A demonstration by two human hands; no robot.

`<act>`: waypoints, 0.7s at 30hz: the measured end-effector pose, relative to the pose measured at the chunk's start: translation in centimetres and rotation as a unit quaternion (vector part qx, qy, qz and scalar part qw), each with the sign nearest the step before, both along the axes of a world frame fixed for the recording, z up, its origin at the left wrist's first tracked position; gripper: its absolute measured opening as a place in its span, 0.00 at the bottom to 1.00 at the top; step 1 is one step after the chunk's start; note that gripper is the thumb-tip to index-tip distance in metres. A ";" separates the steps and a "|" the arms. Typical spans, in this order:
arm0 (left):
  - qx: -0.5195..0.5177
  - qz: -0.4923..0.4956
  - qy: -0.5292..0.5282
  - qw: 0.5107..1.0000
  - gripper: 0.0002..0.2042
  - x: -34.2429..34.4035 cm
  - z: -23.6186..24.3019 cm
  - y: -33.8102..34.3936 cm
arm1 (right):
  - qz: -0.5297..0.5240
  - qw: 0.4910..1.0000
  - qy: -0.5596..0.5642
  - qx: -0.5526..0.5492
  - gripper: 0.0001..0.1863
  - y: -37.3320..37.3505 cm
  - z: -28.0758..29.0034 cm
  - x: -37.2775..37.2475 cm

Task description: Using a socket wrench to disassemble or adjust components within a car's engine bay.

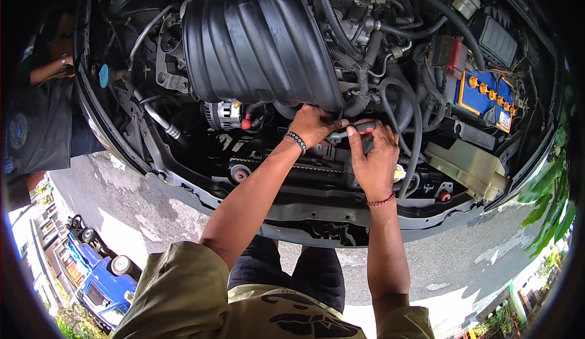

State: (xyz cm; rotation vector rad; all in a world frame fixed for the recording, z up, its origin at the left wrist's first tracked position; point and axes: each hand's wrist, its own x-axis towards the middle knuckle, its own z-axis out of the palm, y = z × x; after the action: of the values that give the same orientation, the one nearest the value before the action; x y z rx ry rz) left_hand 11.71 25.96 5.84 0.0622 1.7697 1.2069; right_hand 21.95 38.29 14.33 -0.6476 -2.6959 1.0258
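My right hand [376,159] is closed around the red-and-dark handle of what looks like a ratchet wrench [365,127]. The tool's rounded end points left, toward my other hand. My left hand [312,127] is bent inward with curled fingers, just below the lower edge of the ribbed black intake manifold [259,46]. Its fingertips come close to the tool's rounded end, and whatever they grip is hidden. Both hands are over the gap between the engine and the radiator's top edge [286,165].
A blue battery [484,98] and a yellowed plastic reservoir [468,167] sit at the right. A thick black hose [416,129] curves beside my right hand. The alternator [220,115] is left of my hands. Another person's arm [53,71] shows at the far left.
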 end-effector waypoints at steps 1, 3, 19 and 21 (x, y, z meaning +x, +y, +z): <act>-0.017 0.006 0.024 1.000 0.15 0.2 0.1 0.1 | -0.003 1.000 -0.003 0.002 0.13 0.0 0.0 0.3; -0.028 0.000 0.057 0.998 0.14 0.8 0.0 0.5 | -0.024 0.999 -0.029 0.021 0.15 -0.1 -0.3 0.7; 0.015 0.072 -0.031 0.997 0.15 0.8 0.9 0.7 | -0.061 0.996 0.031 0.058 0.15 -0.2 -1.7 1.0; -0.001 0.069 0.029 0.997 0.11 1.0 0.4 0.8 | -0.051 0.997 0.027 0.056 0.14 -0.3 -1.8 1.2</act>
State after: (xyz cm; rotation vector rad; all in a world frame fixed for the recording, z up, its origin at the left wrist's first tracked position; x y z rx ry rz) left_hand 12.74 26.77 6.20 -0.0259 1.8501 1.3141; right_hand 23.12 38.02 12.58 -0.7160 -2.6216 0.8493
